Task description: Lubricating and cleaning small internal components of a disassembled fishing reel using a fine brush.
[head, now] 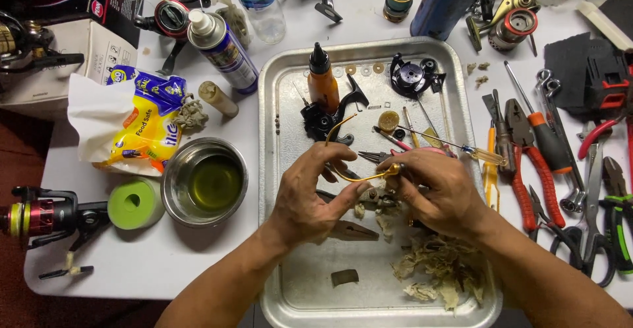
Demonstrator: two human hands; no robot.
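Over a metal tray (280,104), both my hands grip a thin gold wire bail (337,133) from a fishing reel. My left hand (310,196) pinches the lower curve of the wire. My right hand (432,193) closes on its right end, where a small fitting sits. Under my hands lie pliers and dirty scraps of tissue (442,272). Farther back in the tray are a black reel body (326,117), an orange oil bottle (322,81) and a dark purple rotor (412,75).
A steel bowl of yellowish liquid (206,181), a green foam roll (135,203), a spray can (224,50) and a wipes pack (148,120) lie left of the tray. Pliers, screwdrivers and wrenches (547,170) crowd the right side. Fishing reels sit at the far left (39,216) and top.
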